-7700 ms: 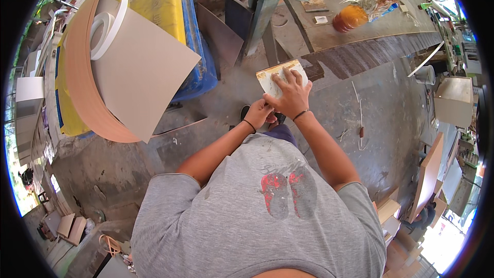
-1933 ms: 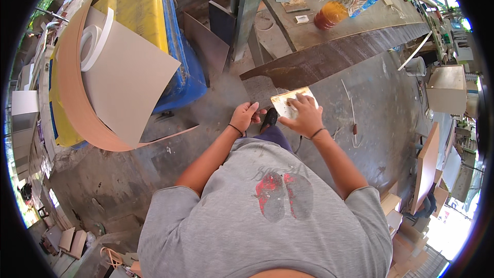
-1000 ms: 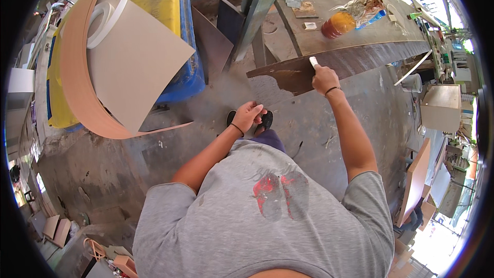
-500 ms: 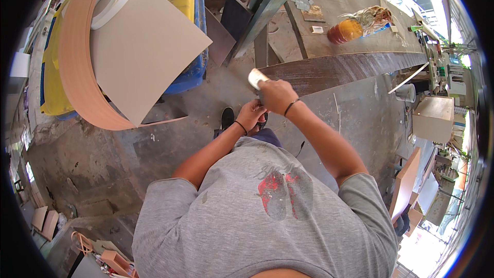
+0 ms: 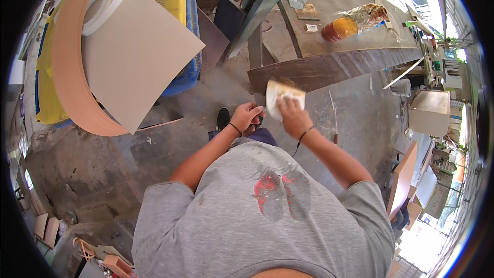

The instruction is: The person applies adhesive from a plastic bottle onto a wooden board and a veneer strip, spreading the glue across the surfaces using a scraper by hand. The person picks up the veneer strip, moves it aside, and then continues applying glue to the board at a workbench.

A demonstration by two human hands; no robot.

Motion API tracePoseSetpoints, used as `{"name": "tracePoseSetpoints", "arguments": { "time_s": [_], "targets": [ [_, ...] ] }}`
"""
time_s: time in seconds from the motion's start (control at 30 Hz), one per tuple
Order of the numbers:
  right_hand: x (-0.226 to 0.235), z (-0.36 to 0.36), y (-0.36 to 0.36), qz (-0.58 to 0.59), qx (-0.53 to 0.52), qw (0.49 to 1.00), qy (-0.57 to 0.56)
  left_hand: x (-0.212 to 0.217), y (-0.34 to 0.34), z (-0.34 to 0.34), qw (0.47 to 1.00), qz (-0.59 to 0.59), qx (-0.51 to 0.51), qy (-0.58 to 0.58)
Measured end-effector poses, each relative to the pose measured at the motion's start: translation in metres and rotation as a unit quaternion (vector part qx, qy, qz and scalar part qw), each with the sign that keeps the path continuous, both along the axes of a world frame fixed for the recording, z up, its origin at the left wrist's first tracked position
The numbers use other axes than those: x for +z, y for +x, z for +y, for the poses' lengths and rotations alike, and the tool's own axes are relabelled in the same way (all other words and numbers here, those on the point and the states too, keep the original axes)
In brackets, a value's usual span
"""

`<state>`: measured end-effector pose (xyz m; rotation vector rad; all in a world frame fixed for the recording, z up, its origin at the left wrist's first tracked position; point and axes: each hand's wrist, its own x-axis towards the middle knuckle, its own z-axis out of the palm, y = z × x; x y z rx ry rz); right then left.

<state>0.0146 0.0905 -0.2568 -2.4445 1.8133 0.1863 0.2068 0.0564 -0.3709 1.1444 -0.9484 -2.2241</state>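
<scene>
In front of my body, my right hand (image 5: pixel 294 119) grips a flat, cream-white piece (image 5: pixel 278 92) with a brownish far edge. Motion smears it, so its exact kind does not show. Just left of it, my left hand (image 5: pixel 248 115) is closed with thumb and fingers pinched together. A tiny pale bit shows at those fingertips, too small to name. The two hands are apart. Beyond them lies a long dark brown board (image 5: pixel 309 71), along the near edge of a work surface.
At the left, a large beige sheet (image 5: pixel 139 51) and a curved wood-tone strip (image 5: pixel 69 82) rest over a yellow-and-blue container (image 5: pixel 177 90). An amber bottle (image 5: pixel 340 29) lies on the work surface (image 5: pixel 360 44). A metal post (image 5: pixel 257 18) rises ahead. Boxes and panels stand right.
My right hand has moved right and toward me, away from my left hand, turning the cream-white piece so its flat face shows. My left hand stays nearly in place, still pinched.
</scene>
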Motion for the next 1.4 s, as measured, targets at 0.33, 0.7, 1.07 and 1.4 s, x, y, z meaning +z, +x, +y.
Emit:
{"name": "tracePoseSetpoints", "arguments": {
  "time_s": [0.33, 0.7, 1.07, 1.4],
  "targets": [
    [0.029, -0.072, -0.04, 0.016, -0.108, 0.99, 0.086, 0.014, 0.006, -0.002, 0.998, 0.013, 0.044, 0.05],
    [0.039, -0.052, 0.041, -0.037, 0.002, 0.984, 0.173, -0.015, 0.013, -0.089, 0.995, -0.014, 0.098, 0.017],
    [0.097, -0.031, 0.056, -0.185, -0.01, 0.957, 0.221, 0.002, 0.016, -0.096, 0.996, -0.017, 0.082, -0.035],
    [0.001, -0.011, -0.029, 0.035, -0.034, 0.997, 0.055, 0.008, 0.014, -0.093, 0.997, 0.0, 0.074, 0.014]
  ]
}}
